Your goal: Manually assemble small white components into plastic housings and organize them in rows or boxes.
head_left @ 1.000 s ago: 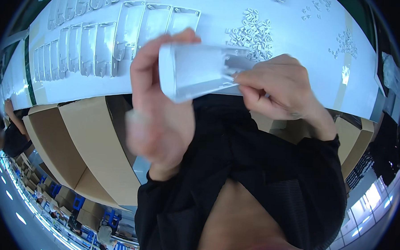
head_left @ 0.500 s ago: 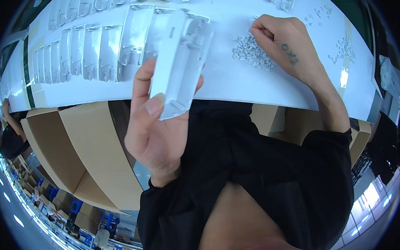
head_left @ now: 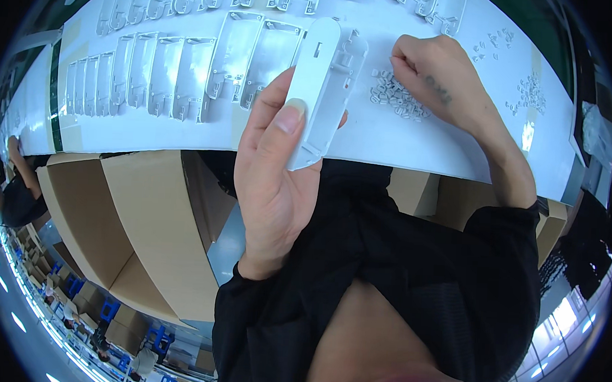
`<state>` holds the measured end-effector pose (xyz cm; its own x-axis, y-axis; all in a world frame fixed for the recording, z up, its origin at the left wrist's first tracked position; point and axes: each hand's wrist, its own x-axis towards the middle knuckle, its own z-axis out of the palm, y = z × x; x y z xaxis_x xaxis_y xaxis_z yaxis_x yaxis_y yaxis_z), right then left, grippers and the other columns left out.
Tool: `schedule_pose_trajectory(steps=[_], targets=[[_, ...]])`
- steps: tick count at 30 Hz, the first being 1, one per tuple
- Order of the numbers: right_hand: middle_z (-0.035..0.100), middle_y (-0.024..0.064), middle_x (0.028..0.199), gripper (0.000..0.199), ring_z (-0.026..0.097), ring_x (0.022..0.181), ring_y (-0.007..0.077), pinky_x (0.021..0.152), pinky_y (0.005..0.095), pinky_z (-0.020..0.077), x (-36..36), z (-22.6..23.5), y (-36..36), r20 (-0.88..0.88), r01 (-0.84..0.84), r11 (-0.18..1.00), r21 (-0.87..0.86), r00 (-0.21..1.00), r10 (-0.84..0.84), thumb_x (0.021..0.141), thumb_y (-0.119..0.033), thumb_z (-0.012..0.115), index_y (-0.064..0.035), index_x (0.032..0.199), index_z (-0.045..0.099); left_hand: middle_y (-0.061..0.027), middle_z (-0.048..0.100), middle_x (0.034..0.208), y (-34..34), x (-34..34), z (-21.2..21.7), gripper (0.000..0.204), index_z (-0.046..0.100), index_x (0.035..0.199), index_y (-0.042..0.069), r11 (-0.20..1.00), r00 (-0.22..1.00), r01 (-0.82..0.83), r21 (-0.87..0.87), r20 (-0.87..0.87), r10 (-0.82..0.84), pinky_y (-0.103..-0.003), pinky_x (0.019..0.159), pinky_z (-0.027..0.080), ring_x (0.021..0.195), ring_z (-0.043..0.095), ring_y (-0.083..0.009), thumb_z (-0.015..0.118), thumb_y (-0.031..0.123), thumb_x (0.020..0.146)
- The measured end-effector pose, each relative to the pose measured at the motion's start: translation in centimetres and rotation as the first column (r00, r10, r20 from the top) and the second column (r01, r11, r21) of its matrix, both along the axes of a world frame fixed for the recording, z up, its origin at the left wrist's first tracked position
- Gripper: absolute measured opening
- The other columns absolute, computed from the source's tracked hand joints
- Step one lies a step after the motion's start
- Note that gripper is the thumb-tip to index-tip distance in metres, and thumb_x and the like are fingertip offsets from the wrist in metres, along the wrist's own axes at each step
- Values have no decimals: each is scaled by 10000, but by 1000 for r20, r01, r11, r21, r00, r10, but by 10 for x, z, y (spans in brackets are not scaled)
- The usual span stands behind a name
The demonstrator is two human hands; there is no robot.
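Note:
My left hand (head_left: 276,169) is closed around a long white plastic housing (head_left: 318,68), thumb along its smooth outer side and fingers behind it. The housing is tilted, held up over the table's near edge; a small slot shows near its top, and part of its hollow inside faces right. To the right, my right hand (head_left: 447,78) is curled with its fingertips pinched together. Whatever sits between those fingertips, if anything, is hidden. Beneath and beside that hand lies a pile of small white plastic pieces (head_left: 395,96) on the white table.
Rows of similar white plastic shells (head_left: 195,77) stand on the white table (head_left: 390,143), left and far side. More small pieces (head_left: 529,95) lie scattered at right. An open cardboard box (head_left: 148,218) is below the table edge at left. Another person's arm (head_left: 23,168) shows far left.
My left hand has moved right with the housing, toward my right hand, and turned it so less of its inside shows. My right hand stays pinched by the pile. The whole view has shifted slightly.

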<state>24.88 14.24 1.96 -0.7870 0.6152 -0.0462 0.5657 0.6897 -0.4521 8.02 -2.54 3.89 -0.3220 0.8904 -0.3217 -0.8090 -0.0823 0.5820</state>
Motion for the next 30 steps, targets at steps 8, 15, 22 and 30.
schedule_pose_trajectory(steps=[8,15,22,30], targets=[[603,15,597,116,497,479,57,443,181,392,-19,48,-46,-437,78,668,-740,699,-566,983,-84,629,7,937,683,-182,570,1294,8,11,-2,455,455,1415,-33,1000,995,2,1,-102,-2,-384,1023,483,1168,582,-242,562,45,980],[620,38,626,107,469,460,53,425,158,376,-24,40,-67,-508,-70,566,-822,540,-671,978,-59,632,29,1015,680,-171,574,1291,10,23,-7,503,469,1416,-25,997,984,66,47,-167,-57,-379,1021,471,1137,582,-230,623,-18,937],[630,47,636,92,455,455,45,416,156,355,-19,27,-64,-693,-146,723,-675,461,-554,956,-21,641,33,1023,675,-165,598,1268,15,24,-5,475,513,1378,-31,984,982,141,105,-138,-126,-357,1015,461,1129,585,-223,661,-14,927],[629,44,628,82,437,430,47,409,164,353,-20,42,-40,-583,-277,525,-805,534,-613,955,-24,636,26,1008,673,-166,608,1256,28,21,-1,454,525,1363,-36,993,962,91,82,-265,-66,-333,987,479,1110,593,-220,677,14,938]])
